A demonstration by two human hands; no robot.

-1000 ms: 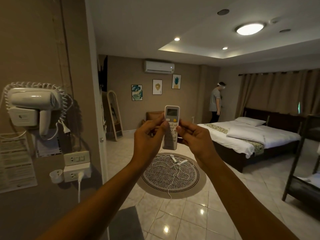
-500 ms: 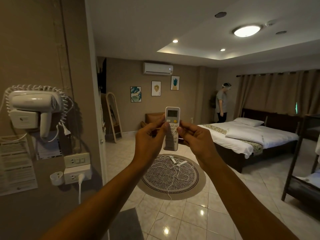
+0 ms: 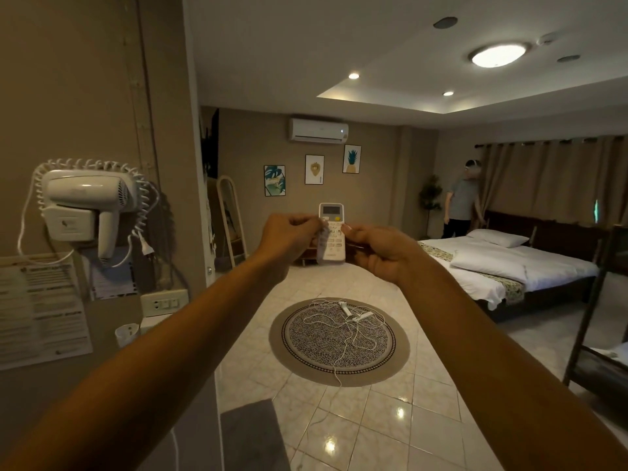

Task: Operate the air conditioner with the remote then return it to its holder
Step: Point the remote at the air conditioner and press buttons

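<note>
I hold a white air-conditioner remote (image 3: 333, 239) upright at arm's length, its display at the top and a yellow button below it. My left hand (image 3: 292, 237) grips its left edge and my right hand (image 3: 380, 248) grips its right edge, thumbs on the button face. High on the far wall, straight beyond the remote, hangs the white air conditioner (image 3: 318, 130) with a small light on at its right end. No remote holder shows that I can identify.
A hair dryer (image 3: 85, 205) with a coiled cord, sockets (image 3: 164, 302) and a small cup (image 3: 127, 334) hang on the left wall. A round rug (image 3: 339, 341) with tangled white cables lies on the tiled floor. Right: a bed (image 3: 509, 266), a person (image 3: 462, 198) standing, a dark frame (image 3: 594, 317).
The view has dipped, so the air conditioner sits lower and closer to the remote. The person by the bed has stepped to the right. Both hands keep hold of the remote.
</note>
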